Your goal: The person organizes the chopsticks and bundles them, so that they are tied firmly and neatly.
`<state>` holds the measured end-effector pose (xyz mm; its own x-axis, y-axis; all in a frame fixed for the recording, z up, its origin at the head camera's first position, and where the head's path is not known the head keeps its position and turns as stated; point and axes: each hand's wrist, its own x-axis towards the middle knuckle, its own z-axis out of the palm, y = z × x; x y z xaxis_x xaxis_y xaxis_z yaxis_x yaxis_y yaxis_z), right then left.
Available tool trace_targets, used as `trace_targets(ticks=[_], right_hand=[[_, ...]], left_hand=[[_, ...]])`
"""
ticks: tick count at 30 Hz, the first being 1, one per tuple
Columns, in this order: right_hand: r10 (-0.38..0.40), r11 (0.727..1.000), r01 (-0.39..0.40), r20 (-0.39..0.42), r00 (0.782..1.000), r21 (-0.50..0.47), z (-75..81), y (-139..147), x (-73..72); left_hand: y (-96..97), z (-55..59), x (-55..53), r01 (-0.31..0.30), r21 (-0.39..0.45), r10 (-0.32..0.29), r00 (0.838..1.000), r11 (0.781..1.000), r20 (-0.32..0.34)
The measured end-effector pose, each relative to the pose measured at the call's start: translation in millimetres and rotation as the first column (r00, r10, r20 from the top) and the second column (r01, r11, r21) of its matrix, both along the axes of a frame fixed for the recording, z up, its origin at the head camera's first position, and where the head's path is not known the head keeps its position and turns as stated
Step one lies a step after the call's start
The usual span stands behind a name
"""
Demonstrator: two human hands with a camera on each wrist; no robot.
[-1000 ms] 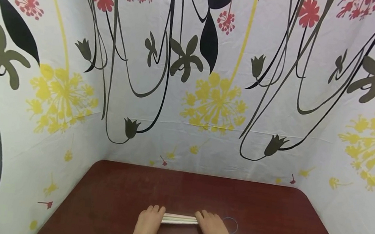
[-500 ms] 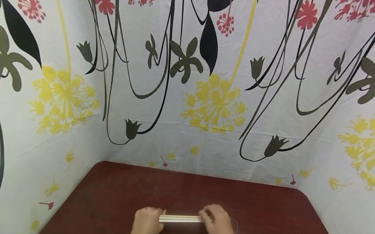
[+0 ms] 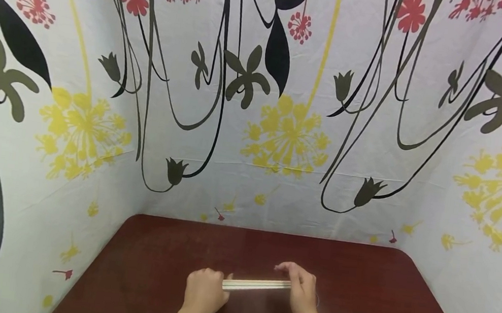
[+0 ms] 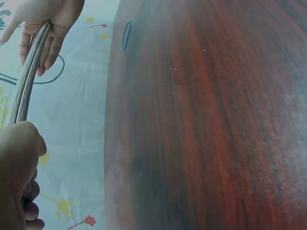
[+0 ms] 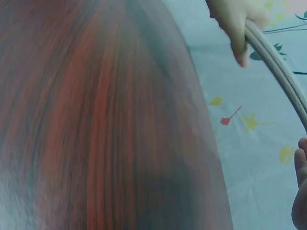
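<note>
A bundle of pale chopsticks [image 3: 258,285] spans the gap between the two hands, held nearly level over the table. My left hand [image 3: 206,290] grips its left end with curled fingers. At the other end my right hand [image 3: 304,292] has its fingers extended, and in the left wrist view the chopstick tips meet its open palm [image 4: 50,17]. The chopsticks' left ends are hidden inside the left fist. A thin blue loop like a rubber band [image 4: 123,38] lies on the table; in the head view the right hand covers most of it.
The dark red-brown wooden table [image 3: 168,245] has rounded far corners. White cloth [image 3: 273,205] printed with flowers and stems hangs behind it and on both sides.
Both hands gripped the chopsticks low at the table. They have since risen, and the right hand has loosened, turned and slid to the bundle's right end. The left hand keeps its grip.
</note>
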<state>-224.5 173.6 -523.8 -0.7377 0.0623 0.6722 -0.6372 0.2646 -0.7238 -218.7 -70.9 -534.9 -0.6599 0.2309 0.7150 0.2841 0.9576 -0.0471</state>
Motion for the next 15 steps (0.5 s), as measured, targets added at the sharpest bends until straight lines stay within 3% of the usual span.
trace_targets(ticks=[6,9,12,15], right_hand=[[0.047,0.997,-0.044,-0.053,0.997,0.069,2.5,4.0,2.7],[0.071,0.995,-0.061,-0.118,0.99,0.084,3.0,4.3,4.1],[0.082,0.996,-0.076,-0.206,0.975,0.036,5.2,4.8,2.5],[0.1,0.993,-0.111,-0.235,0.967,-0.036,10.6,4.6,1.3]], left_hand=[[3.0,6.3,2.8,-0.002,-0.041,0.003,1.0,0.999,0.027],[3.4,7.0,3.9,0.003,-0.05,-0.001,1.0,0.999,0.024],[2.7,7.7,3.9,0.004,-0.037,-0.004,1.0,0.999,-0.005],[2.4,10.1,2.4,0.022,-0.031,-0.023,0.999,0.999,-0.034]])
